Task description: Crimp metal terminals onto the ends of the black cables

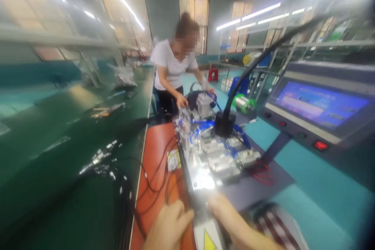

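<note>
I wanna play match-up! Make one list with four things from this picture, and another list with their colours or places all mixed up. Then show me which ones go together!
Things:
1. Stool
2. Camera wearer's left hand
3. Co-worker's T-shirt
4. Display screen

Colours, places and states:
A. White
B. Lit up, mostly blue
C. Red, in the background
D. At the bottom of the picture, in front of the orange-red surface

Right pairs: 1-C, 2-D, 3-A, 4-B
</note>
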`<state>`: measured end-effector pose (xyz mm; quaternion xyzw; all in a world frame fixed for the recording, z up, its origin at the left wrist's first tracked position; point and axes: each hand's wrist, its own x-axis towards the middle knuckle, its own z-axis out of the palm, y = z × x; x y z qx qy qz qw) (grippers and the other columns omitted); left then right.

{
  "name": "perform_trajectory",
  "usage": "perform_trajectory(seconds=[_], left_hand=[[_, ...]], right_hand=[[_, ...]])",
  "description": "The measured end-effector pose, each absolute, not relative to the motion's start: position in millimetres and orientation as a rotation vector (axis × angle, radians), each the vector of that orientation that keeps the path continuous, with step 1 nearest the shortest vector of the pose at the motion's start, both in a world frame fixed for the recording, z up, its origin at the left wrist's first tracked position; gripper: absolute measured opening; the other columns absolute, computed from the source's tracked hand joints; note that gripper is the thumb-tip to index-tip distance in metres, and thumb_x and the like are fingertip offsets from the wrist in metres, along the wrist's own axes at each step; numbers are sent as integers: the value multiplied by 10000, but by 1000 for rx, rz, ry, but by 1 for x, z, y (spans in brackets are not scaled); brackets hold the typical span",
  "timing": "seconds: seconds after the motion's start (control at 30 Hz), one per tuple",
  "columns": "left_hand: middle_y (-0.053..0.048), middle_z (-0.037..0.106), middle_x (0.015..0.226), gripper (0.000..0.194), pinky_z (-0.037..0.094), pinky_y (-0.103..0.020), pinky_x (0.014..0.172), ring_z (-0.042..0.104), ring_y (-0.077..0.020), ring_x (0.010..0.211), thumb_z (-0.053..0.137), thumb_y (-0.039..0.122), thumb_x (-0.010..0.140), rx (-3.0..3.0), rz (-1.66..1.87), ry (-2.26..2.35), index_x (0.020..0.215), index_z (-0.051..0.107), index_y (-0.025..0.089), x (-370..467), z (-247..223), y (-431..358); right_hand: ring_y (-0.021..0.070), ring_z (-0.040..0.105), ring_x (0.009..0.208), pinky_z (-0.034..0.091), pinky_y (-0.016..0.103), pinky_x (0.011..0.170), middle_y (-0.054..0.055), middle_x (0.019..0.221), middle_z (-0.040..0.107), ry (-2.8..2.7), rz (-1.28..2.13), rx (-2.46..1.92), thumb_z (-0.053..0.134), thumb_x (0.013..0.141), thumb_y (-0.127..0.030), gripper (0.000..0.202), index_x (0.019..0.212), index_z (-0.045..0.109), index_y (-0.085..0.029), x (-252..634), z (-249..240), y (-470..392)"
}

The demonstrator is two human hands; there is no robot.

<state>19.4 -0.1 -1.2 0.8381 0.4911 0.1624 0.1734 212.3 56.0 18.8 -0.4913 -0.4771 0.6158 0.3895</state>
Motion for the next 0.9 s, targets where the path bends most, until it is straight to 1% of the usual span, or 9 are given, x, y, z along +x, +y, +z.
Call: perform_trajectory(seconds=[0.03,0.1,0.17,0.23,0.27,0.57,0.7,0.83,0.9], left_hand=[[-95,600,974,429,499,-360,724,577,-204,817,377,73,860,2376,446,1403,1188,604,230,21,-4,-6],[-95,590,923,500,481,-350,692,546,-203,774,322,1,813,2490,437,1478,1142,635,213,24,-7,-10],[-88,579,893,490,463,-316,647,518,-186,718,309,8,829,2583,469,1444,1135,637,206,26,-7,-8],[-83,573,897,455,446,-291,627,494,-174,699,305,36,868,2627,484,1420,1128,638,206,26,-6,-5],[-83,571,910,437,442,-284,625,489,-172,703,307,52,885,2641,473,1401,1137,631,203,26,-5,-4],[-76,547,1006,408,442,-279,685,495,-171,806,319,71,924,2617,524,1370,1202,579,220,24,-5,-5],[-71,550,1024,415,453,-277,711,507,-165,829,332,72,920,2622,501,1367,1209,583,233,24,-3,-4],[-71,548,1035,425,455,-269,715,513,-164,849,342,59,911,2636,488,1356,1223,575,230,22,-3,-4],[-71,545,1035,424,453,-269,714,513,-165,853,346,53,909,2646,496,1356,1224,570,226,22,-4,-4]], right_hand=[[169,538,587,423,290,561,-1,590,582,-1153,1619,-1299,602,651,-244,78,701,617,-187,217,12,47],[129,489,549,378,256,543,-28,574,538,-1052,1720,-1385,598,660,-249,75,656,561,-184,228,1,33],[107,467,531,345,240,536,-35,601,543,-986,1809,-1412,640,673,-291,139,680,564,-175,240,-4,28],[91,474,535,345,239,552,-14,714,601,-943,1847,-1397,601,745,-380,215,728,589,-165,250,-6,29],[85,468,529,342,239,556,-13,724,603,-950,1838,-1387,593,761,-390,230,744,603,-161,254,-6,30],[109,508,529,409,254,584,-44,568,538,-1155,1700,-1393,562,792,-289,172,668,560,-170,252,-6,38],[104,489,510,404,247,563,-52,543,510,-1181,1682,-1420,543,797,-238,138,674,528,-177,248,-8,37],[107,476,508,381,240,525,-53,546,494,-1340,1489,-1449,556,805,-236,106,715,520,-193,249,-9,34],[106,488,493,393,239,527,-50,528,502,-1277,1628,-1435,548,816,-253,129,707,523,-188,252,-10,36]])
